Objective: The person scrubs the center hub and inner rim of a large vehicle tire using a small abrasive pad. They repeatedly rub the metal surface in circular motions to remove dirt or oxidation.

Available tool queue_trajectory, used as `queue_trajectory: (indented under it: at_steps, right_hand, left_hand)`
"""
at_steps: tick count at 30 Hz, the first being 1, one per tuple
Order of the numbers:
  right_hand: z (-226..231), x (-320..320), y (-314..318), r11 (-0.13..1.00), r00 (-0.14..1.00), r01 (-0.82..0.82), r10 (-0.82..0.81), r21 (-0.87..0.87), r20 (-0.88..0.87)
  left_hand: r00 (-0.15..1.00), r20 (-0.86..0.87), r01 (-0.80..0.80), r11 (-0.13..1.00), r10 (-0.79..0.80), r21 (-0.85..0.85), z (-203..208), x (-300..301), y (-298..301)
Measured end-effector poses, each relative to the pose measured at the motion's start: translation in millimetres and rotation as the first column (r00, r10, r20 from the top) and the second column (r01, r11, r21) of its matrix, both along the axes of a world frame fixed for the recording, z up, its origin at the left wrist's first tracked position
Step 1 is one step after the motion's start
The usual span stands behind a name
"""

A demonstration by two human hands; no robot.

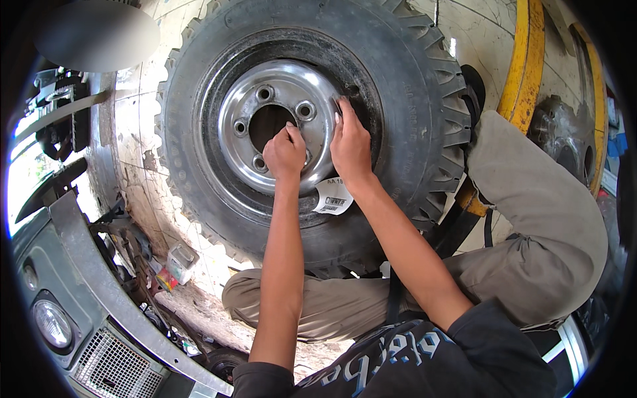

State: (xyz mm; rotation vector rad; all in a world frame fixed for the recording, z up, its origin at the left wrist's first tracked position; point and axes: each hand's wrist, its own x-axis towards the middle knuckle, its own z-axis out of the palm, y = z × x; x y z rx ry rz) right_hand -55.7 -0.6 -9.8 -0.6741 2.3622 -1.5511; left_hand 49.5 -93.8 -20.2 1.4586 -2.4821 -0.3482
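A large black tyre (411, 126) with chunky tread lies flat in front of me, mounted on a steel wheel rim (229, 142). The rim's shiny, dished centre has a round middle hole and several bolt holes around it. Over the lower right edge of that hole is my left hand (284, 154), closed in a fist with the thumb on top; its contents, if any, are hidden. My right hand (350, 144) rests at the right edge of the dish, fingers pinched by a small dark thing too unclear to name. Below it, a white paper label (333, 197) lies on the rim and tyre.
A vehicle front with a round headlight (52, 324) and metal bumper (93, 265) stands at the lower left. Yellow metal bars (521, 73) rise at the upper right, beside a greyish metal housing (563, 136). My bent legs (531, 219) flank the tyre's near and right sides.
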Motion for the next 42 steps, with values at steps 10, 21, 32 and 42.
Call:
queue_trajectory:
  at_steps: [10,21,32,42]
  right_hand:
    - [-1,-4,-2,1.0,1.0,0.011,-0.011,-0.005,0.022]
    - [-1,-2,0,1.0,1.0,-0.006,0.006,-0.019,-0.007]
    - [7,2,9,0.994,0.987,-0.108,0.108,-0.006,0.123]
    - [15,9,25,0.989,0.975,-0.131,0.115,0.075,0.192]
  left_hand:
    - [1.0,0.001,-0.02,0.999,0.02,0.025,1,-1,-1]
    - [0.999,0.033,-0.01,0.999,0.009,0.033,1,0,-1]
    - [0.998,0.067,-0.01,0.993,0.003,0.115,6,-2,-2]
    - [0.998,0.065,-0.012,0.995,0.006,0.098,6,-2,-2]
